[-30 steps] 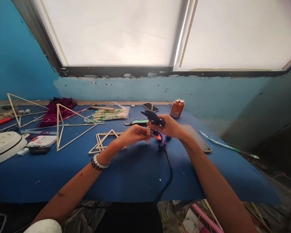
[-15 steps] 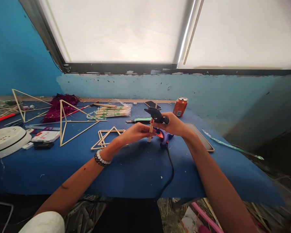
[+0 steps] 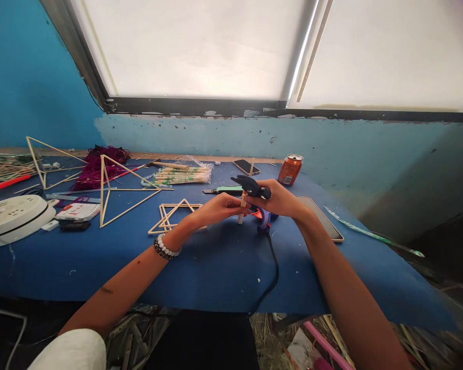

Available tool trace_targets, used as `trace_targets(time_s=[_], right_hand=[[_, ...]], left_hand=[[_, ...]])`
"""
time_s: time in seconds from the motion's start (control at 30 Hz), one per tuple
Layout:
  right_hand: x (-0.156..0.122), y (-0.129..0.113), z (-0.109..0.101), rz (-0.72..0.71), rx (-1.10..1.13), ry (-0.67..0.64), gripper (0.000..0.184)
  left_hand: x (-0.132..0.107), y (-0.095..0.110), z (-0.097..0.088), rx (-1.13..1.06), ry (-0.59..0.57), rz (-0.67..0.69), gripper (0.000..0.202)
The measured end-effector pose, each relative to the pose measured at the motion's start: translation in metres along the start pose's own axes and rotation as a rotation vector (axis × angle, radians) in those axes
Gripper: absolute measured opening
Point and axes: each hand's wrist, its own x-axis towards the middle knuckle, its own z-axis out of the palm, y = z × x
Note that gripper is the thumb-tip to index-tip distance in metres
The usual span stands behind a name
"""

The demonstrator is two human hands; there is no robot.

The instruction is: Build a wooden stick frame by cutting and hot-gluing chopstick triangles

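My left hand (image 3: pixel 224 206) pinches a small upright bundle of thin wooden sticks (image 3: pixel 241 217) near its lower part. My right hand (image 3: pixel 280 198) is closed around a black clamp-like tool (image 3: pixel 250 186) with shiny rivets, held against the sticks; its exact kind is unclear. One stick (image 3: pixel 252 167) pokes up above the tool. Behind and under my right hand lies a purple and orange corded device (image 3: pixel 264 225), partly hidden. Left of my left hand, a flat star-shaped stick frame (image 3: pixel 170 218) rests on the blue table.
Stick pyramids (image 3: pixel 103 192) stand at the left, near a white power strip (image 3: pixel 15 218) and purple yarn (image 3: pixel 100 164). Behind my hands lie bagged sticks (image 3: pixel 183 174), a green cutter knife (image 3: pixel 227 190), a phone (image 3: pixel 246 166) and an orange can (image 3: pixel 290 169). A tablet-like frame (image 3: pixel 337 239) lies right.
The whole view has shifted slightly, so things sit a little farther right. Both hands keep their hold on the sticks and the black tool.
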Motion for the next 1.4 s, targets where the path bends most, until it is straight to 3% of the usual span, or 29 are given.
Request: trace_targets(time_s=[0.43,0.83,1.1,1.4], right_hand=[[-0.002,-0.001,0.0,0.026,-0.006,0.03,0.028],[0.001,0.003,0.006,0.015,-0.005,0.053,0.033],[0.002,0.004,0.007,-0.023,-0.018,0.065,0.031],[-0.004,-0.001,-0.007,0.007,-0.064,0.045,0.037]], left_hand=[[0.0,-0.008,-0.001,-0.061,-0.135,-0.048,0.047],[0.001,-0.004,-0.002,-0.004,-0.122,-0.033,0.044],[0.0,-0.004,0.0,-0.034,-0.017,-0.027,0.042],[0.0,-0.004,0.001,-0.032,-0.083,0.014,0.04]])
